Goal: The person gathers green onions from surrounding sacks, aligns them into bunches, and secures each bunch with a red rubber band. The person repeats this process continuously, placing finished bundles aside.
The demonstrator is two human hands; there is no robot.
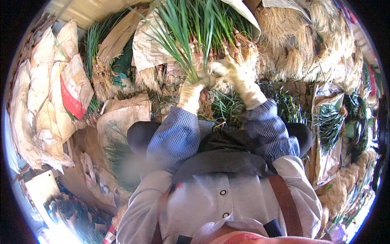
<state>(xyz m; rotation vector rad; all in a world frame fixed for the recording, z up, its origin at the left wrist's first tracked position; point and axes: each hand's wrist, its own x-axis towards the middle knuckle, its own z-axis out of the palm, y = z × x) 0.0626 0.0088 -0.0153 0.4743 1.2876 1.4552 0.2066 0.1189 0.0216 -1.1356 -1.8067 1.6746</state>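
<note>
My left hand (195, 90), in a pale work glove, is closed around a small bunch of onion-like plants (190, 65). Their long green leaves point up and away from me. Pinkish bulbs (203, 96) and stringy roots (206, 109) hang below that hand. My right hand (230, 71), also gloved, is beside it with the fingers bent toward the bunch; blur hides whether it grips anything. Just beyond both hands lies a larger pile of the same plants (225, 33), its bulbs and roots facing me.
Thick bundles with tan roots (283, 39) are stacked at far right. Paper sacks (45, 88) cover the left side, and another sack (128, 116) lies near my left knee. Loose green leaves (227, 105) litter the ground between my knees. A wrapped bundle (327, 128) lies at right.
</note>
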